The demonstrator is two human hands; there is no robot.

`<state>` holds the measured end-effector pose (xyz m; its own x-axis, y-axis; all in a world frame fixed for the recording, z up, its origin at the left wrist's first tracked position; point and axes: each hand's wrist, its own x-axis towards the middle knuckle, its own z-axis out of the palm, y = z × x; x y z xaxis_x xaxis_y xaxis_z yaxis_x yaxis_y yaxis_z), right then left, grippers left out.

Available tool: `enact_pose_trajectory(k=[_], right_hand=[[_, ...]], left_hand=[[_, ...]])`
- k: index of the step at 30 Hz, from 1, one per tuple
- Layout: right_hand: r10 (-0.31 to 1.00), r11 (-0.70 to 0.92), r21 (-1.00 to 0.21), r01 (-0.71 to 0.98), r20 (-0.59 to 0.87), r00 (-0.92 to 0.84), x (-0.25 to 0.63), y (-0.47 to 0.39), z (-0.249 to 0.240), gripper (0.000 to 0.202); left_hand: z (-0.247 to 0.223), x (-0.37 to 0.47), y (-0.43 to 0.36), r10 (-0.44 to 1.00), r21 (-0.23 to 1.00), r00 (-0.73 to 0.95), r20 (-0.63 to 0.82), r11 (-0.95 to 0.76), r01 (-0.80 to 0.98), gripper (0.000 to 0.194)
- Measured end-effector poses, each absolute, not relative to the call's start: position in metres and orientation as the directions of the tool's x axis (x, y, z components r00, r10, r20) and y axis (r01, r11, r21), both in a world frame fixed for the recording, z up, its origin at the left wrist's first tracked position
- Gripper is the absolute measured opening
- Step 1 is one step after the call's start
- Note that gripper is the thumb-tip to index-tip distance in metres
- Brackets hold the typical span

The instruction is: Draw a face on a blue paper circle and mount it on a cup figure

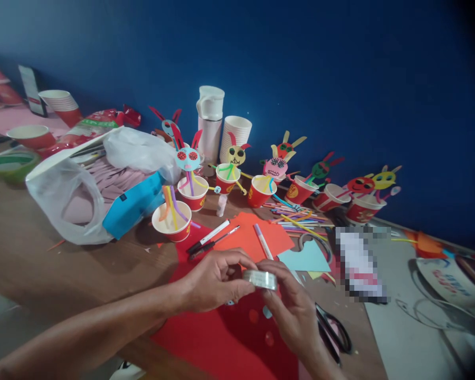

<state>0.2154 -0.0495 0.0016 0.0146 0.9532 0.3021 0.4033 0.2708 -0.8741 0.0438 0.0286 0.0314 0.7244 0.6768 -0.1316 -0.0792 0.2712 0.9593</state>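
A roll of clear tape (260, 279) is held between both hands, above a large red paper sheet (229, 343). My left hand (211, 279) pinches its left side with thumb and fingers. On the right side, my right hand (291, 301) grips it in the same way. Small cut paper pieces, among them a pale blue one (267, 311), lie on the red sheet below. Beyond the hands are an orange paper sheet (257, 237), a black pen (214, 243) and a white-barrelled marker (263, 241). Black-handled scissors (334, 332) lie beside my right wrist.
Paper cups with animal-faced straw figures (192, 190) line the blue wall. A cup with bent straws (172, 221) stands nearer. Loose straws (301, 219) and light blue paper (306, 258) lie right of centre. A white plastic bag (63, 200) sits left; a tumbler (210, 126) stands behind.
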Motion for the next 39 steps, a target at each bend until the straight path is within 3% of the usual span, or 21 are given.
enact_pose_trajectory(k=[6,15,32,39], right_hand=[[0.873,0.455,-0.760,0.464,0.483,-0.065,0.2211,-0.0465,0.0016,0.028],[0.807,0.562,-0.586,0.584,0.542,-0.232,0.2225,-0.0513,0.0045,0.032],[0.811,0.556,-0.565,0.609,0.529,-0.250,0.2232,-0.0506,0.0050,0.026],[0.827,0.543,-0.574,0.613,0.491,-0.272,0.2229,-0.0514,0.0036,0.023]], left_hand=[[0.0263,0.0418,0.0287,0.594,0.936,0.789,-0.156,0.343,-0.074,0.019],[0.0279,0.0427,0.0287,0.549,0.903,0.805,-0.224,0.427,-0.040,0.019],[0.0286,0.0401,0.0331,0.477,0.894,0.820,-0.317,0.440,0.089,0.022],[0.0238,0.0453,0.0333,0.510,0.890,0.790,-0.341,0.446,0.097,0.019]])
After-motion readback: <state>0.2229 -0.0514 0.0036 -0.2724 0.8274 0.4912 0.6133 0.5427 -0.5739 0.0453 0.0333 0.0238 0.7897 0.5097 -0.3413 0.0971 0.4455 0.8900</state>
